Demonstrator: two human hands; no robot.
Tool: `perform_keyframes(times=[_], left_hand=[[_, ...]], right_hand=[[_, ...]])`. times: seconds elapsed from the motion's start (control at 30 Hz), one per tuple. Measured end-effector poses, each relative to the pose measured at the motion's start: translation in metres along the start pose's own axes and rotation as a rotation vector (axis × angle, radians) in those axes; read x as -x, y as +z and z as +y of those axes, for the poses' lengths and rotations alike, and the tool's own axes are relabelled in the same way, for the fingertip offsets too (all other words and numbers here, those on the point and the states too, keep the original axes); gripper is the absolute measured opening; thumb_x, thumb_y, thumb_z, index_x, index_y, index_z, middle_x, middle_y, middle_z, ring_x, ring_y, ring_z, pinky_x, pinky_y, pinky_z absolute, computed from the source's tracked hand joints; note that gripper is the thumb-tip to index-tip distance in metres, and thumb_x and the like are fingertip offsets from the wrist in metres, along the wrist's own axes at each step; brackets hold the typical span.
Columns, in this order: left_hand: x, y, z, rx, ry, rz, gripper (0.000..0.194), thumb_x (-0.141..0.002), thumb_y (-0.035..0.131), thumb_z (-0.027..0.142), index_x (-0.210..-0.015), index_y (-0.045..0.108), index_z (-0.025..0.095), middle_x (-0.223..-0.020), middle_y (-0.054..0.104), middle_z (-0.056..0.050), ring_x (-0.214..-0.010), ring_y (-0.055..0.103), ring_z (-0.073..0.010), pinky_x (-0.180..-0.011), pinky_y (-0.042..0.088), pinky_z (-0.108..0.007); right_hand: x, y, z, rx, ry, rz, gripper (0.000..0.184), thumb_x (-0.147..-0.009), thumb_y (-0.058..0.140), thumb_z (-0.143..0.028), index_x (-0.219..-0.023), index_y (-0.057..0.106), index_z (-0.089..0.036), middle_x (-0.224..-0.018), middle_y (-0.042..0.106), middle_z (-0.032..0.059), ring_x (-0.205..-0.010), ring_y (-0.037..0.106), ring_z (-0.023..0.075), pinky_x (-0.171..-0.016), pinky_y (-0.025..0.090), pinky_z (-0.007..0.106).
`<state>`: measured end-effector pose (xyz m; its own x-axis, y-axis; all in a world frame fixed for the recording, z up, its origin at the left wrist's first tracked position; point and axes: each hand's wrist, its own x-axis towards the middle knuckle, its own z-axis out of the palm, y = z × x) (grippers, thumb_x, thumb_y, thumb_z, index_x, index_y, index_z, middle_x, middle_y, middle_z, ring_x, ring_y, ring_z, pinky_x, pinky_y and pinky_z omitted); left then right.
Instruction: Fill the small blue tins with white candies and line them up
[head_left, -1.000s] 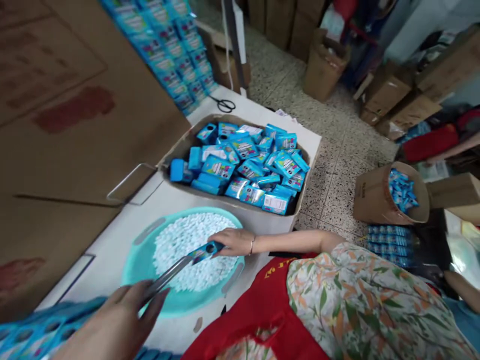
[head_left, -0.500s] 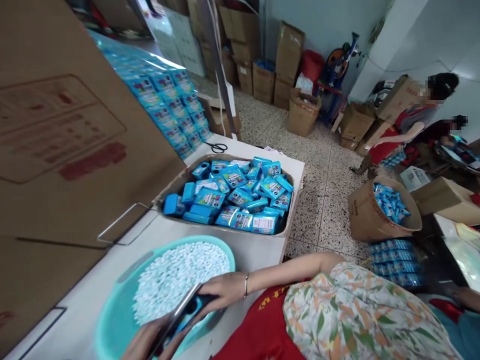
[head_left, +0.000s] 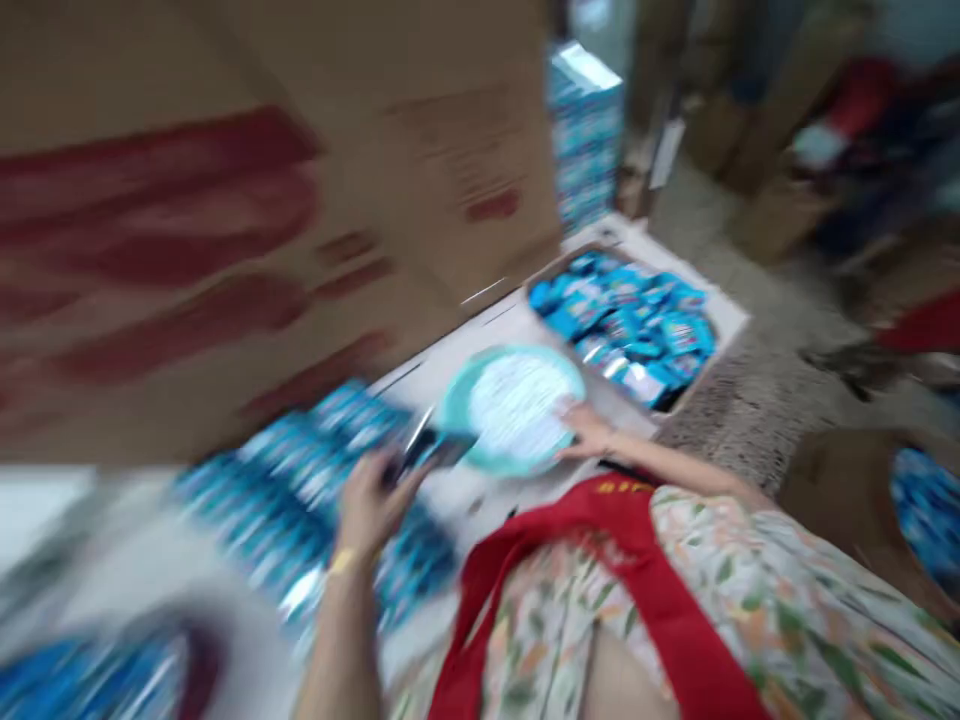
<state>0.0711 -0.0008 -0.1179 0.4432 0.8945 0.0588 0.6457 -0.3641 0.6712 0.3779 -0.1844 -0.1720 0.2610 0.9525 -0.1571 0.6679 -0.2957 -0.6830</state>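
Observation:
My left hand (head_left: 367, 505) is closed around a dark flat object (head_left: 415, 450) with a shiny silvery edge; motion blur hides its exact kind. It is above the near left side of a turquoise basin (head_left: 451, 400). Small white pieces (head_left: 514, 405) fill much of that basin. At the basin's right rim my right hand (head_left: 587, 430) reaches over the white pieces, fingers apart, with nothing visible in it. Rows of blue packs (head_left: 277, 500) lie on the table beside and beneath my left hand.
Beyond the basin, a low open carton (head_left: 541, 275) holds a heap of blue packs (head_left: 637, 325). Large cardboard boxes (head_left: 427, 200) wall off the table's far side. More blue packs (head_left: 589, 140) are stacked behind. On the floor at right stands a carton (head_left: 832, 490) containing blue packs.
The view has swung left, bringing the rows of packs into sight. My right hand has let go of the dark object and moved to the white pieces; my left hand still holds that object.

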Motion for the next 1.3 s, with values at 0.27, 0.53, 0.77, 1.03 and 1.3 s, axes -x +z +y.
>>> perform_keyframes(times=[0.27, 0.53, 0.77, 1.03, 1.3], left_hand=[[-0.038, 0.026, -0.087, -0.224, -0.331, 0.017, 0.024, -0.094, 0.079, 0.030, -0.111, 0.068, 0.016, -0.116, 0.067, -0.012, -0.112, 0.063, -0.0264, -0.102, 0.050, -0.036], [-0.075, 0.048, -0.099, -0.282, -0.461, -0.166, 0.045, -0.098, 0.072, 0.025, -0.141, 0.066, 0.010, -0.146, 0.064, -0.023, -0.135, 0.064, -0.0358, -0.116, 0.050, -0.041], [-0.055, 0.047, -0.141, -0.288, -0.361, 0.014, 0.068, -0.088, 0.077, 0.041, -0.144, 0.060, 0.006, -0.144, 0.063, -0.027, -0.134, 0.064, -0.0407, -0.116, 0.054, -0.054], [0.025, 0.098, -0.084, 0.035, -0.288, -0.093, 0.039, -0.087, 0.065, 0.051, -0.108, 0.070, 0.018, -0.090, 0.073, -0.004, -0.076, 0.062, -0.0182, -0.077, 0.053, -0.029], [0.026, 0.164, -0.005, 0.122, -0.264, -0.267, 0.031, -0.089, 0.064, 0.043, -0.106, 0.070, 0.018, -0.101, 0.077, -0.010, -0.090, 0.069, -0.0218, -0.091, 0.056, -0.034]], right_hand=[[-0.034, 0.028, 0.098, 0.367, -0.201, -0.352, 0.117, -0.096, 0.060, -0.081, -0.179, 0.025, -0.007, -0.190, 0.008, 0.0276, -0.179, -0.003, 0.0493, -0.141, 0.021, 0.074], [-0.015, 0.027, 0.101, 0.243, -0.187, -0.317, 0.115, -0.096, 0.060, -0.083, -0.176, 0.030, -0.007, -0.185, 0.026, 0.0307, -0.179, 0.010, 0.0468, -0.140, 0.027, 0.074], [-0.041, -0.065, 0.077, 0.138, -0.109, 0.182, 0.066, -0.106, 0.053, -0.068, -0.147, 0.068, -0.018, -0.154, 0.066, 0.0207, -0.152, 0.060, 0.0317, -0.133, 0.047, 0.057], [-0.039, -0.225, 0.184, 0.344, 0.648, 0.527, 0.132, -0.077, 0.082, -0.080, -0.173, 0.028, -0.007, -0.165, 0.050, 0.0381, -0.152, 0.054, 0.0484, -0.123, 0.047, 0.071], [-0.072, -0.151, 0.175, 0.271, 0.282, 0.572, 0.083, -0.101, 0.056, -0.070, -0.159, 0.049, -0.012, -0.171, 0.046, 0.0286, -0.169, 0.037, 0.0382, -0.138, 0.035, 0.065]])
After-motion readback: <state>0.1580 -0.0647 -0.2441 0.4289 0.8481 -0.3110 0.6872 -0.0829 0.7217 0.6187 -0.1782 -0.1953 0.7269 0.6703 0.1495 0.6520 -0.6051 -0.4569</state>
